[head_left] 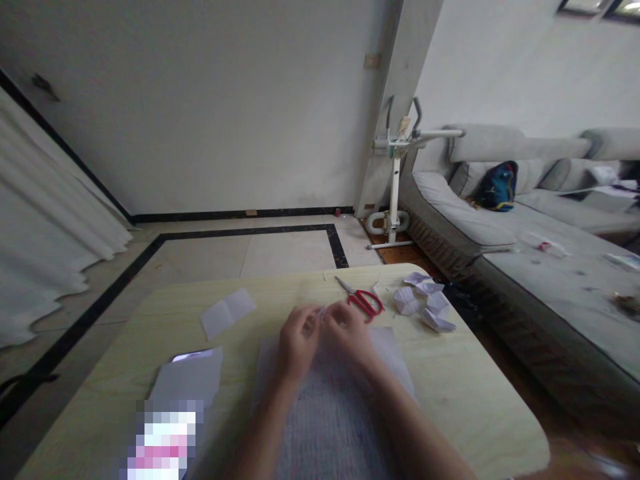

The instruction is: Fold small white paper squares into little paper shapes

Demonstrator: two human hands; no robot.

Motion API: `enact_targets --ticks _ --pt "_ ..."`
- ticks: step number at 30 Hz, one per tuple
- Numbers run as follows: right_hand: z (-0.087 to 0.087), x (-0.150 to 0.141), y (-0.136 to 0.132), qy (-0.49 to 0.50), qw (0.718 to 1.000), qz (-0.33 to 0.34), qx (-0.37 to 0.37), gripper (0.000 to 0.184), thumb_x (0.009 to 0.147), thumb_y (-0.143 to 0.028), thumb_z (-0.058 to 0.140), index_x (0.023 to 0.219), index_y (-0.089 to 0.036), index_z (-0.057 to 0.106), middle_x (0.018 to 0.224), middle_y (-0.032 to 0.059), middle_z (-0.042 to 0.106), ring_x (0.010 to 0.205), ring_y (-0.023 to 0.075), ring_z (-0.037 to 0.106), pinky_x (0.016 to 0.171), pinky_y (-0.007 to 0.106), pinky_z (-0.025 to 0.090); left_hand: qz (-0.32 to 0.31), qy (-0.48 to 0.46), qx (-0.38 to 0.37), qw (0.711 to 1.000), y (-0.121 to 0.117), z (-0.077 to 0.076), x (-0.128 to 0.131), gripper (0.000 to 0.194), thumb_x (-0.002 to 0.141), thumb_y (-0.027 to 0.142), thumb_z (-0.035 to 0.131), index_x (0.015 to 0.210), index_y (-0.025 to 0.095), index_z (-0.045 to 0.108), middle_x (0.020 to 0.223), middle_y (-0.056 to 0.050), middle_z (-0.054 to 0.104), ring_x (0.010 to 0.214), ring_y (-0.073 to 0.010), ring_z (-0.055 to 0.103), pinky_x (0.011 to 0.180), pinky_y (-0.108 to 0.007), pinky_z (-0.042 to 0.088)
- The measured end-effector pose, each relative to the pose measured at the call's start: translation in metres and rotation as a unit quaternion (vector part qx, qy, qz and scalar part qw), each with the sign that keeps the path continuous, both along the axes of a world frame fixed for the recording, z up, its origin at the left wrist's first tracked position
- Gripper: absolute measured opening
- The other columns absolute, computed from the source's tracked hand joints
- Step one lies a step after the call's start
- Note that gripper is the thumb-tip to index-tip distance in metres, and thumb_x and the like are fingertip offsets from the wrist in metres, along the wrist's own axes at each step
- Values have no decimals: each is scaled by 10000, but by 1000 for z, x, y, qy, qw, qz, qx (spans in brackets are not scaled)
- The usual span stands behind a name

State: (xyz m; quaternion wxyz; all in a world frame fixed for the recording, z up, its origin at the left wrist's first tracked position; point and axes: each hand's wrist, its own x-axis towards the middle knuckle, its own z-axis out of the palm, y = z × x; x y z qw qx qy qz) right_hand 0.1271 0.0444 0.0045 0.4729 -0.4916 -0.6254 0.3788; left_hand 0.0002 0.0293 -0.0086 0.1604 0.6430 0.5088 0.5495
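Note:
My left hand (pixel 300 337) and my right hand (pixel 349 332) meet above the middle of the table, fingers closed in a pinch. Between the fingertips a small piece of white paper (pixel 321 311) shows; the fingers cover most of it, so its shape cannot be made out. Under my forearms lies a large pale sheet (pixel 335 420) with a faint, blurred pattern. Just beyond my right hand are scissors (pixel 366 303) with red handles, blades pointing away to the left. Several folded white paper pieces (pixel 407 301) are grouped to the right of them.
A creased paper piece (pixel 227 313) lies on the wooden table (pixel 475 400) at left. Nearer stand a stack of paper (pixel 187 380) and a lit screen (pixel 163 440), pixelated. Small paper scraps lie by the scissors. Beyond are white exercise equipment (pixel 395 187) and a grey sofa (pixel 550 227).

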Motion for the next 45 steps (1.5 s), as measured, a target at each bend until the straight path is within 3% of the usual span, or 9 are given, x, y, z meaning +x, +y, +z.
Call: enact_targets --ticks 8,24,27,31,35,39,45 --pt "-1 2 0 7 1000 4 -6 80 775 -214 578 738 -164 628 665 16 625 609 144 544 553 242 416 -1 19 -3 1000 -2 3 0 153 839 170 526 947 177 633 861 -56 669 780 -158 627 697 -241 502" --pt "-2 2 0 -28 1000 -3 12 132 809 -224 545 702 -172 603 649 19 609 605 151 538 548 251 400 30 42 -4 999 0 -1 -2 153 838 170 523 950 185 627 854 -59 659 781 -164 624 711 -245 491" --pt "-3 5 3 18 1000 -14 13 65 796 -218 557 790 -173 605 729 29 615 662 158 552 602 263 430 36 12 -22 999 0 0 -1 122 841 197 530 910 179 629 811 -47 652 736 -155 617 687 -236 486" --pt "-4 6 5 77 997 7 -6 196 782 -258 603 965 -188 597 835 33 612 723 159 570 635 265 457 20 -61 -86 994 0 0 1 130 824 247 559 899 180 640 810 -39 663 746 -169 633 685 -239 490" --pt "-7 5 6 97 994 22 -40 121 762 -262 618 851 -182 601 756 15 611 671 150 564 593 253 452 -25 -122 -144 982 -2 2 2 156 806 291 583 876 178 664 808 -42 684 758 -187 646 684 -241 494" --pt "-7 6 8 87 995 2 -43 121 751 -291 638 764 -176 603 682 11 601 623 149 545 569 254 434 -73 -142 -153 975 -4 6 2 212 803 328 596 938 181 667 858 -48 684 779 -186 642 691 -241 494" --pt "-4 10 10 96 995 -12 -32 165 755 -327 652 738 -169 609 667 14 591 619 152 538 572 259 421 -24 -131 -159 978 0 5 1 192 786 358 629 840 176 659 722 -14 641 665 -155 601 614 -222 463"
